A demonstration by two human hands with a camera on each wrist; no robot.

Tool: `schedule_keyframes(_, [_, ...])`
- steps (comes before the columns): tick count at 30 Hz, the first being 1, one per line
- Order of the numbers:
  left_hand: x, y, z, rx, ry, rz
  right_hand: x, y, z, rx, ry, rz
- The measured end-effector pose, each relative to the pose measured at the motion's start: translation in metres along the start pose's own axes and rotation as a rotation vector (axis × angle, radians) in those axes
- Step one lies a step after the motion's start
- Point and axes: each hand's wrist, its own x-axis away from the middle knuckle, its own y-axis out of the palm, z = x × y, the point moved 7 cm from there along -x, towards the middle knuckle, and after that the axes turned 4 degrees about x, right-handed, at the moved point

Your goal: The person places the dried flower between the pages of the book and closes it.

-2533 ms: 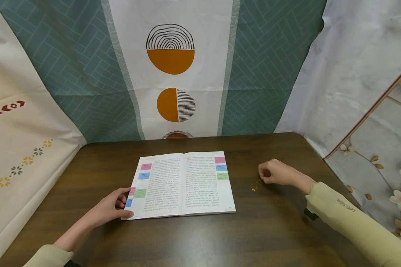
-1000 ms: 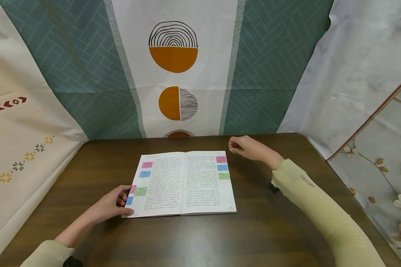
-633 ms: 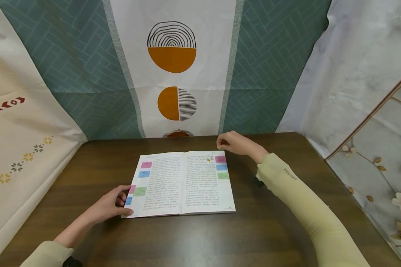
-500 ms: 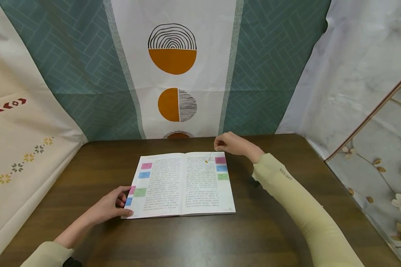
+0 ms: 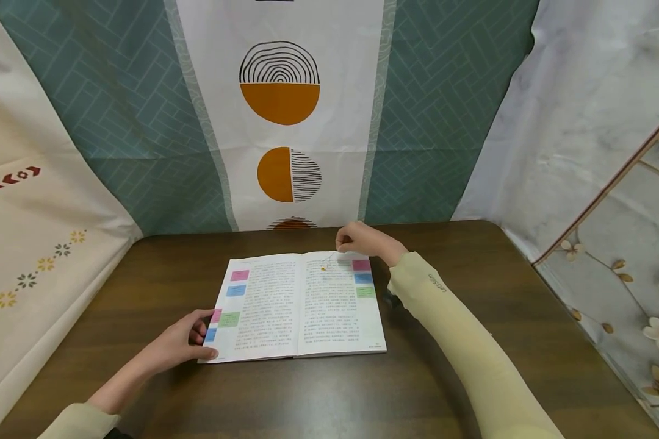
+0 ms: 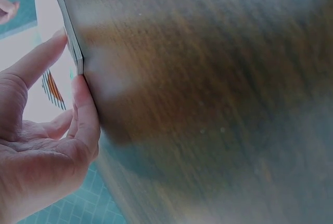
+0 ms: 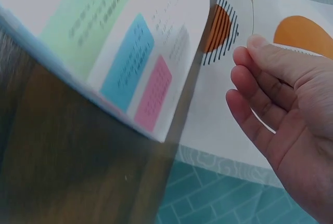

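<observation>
An open book point(image 5: 271, 314) lies on the table, with printed pages and coloured notes along both outer margins. My left hand point(image 5: 178, 341) grips its lower left corner, thumb on the page and fingers at the side edge, which the left wrist view also shows. Above the top of the right page, my right hand point(image 5: 362, 239) pinches a thin strand point(image 7: 253, 13) between thumb and fingertips. A small yellow piece point(image 5: 323, 269) at the strand's end hangs over the upper part of that page. The other right fingers are loosely curled.
The dark wooden table point(image 5: 318, 396) carries the book and both forearms. Behind it hangs a green and white cloth point(image 5: 340, 110) with orange shapes. A cream cloth point(image 5: 38, 231) borders the left side, a floral one point(image 5: 626, 292) the right.
From the right of the book, my right hand has moved left and away from me to its top edge, carrying the strand over the right page. My left hand keeps its grip.
</observation>
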Motion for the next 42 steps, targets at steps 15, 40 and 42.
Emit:
schedule_keyframes(15, [0.001, 0.001, -0.002, 0.012, -0.003, -0.004, -0.021, 0.029, -0.004, 0.020, 0.085, -0.015])
schedule_keyframes(40, [0.002, 0.002, -0.005, 0.028, 0.005, 0.003, -0.015, 0.049, 0.002, -0.011, 0.146, -0.013])
schedule_keyframes(42, [0.002, 0.002, -0.006, 0.031, 0.004, 0.002, -0.015, 0.050, 0.002, -0.014, 0.144, -0.016])
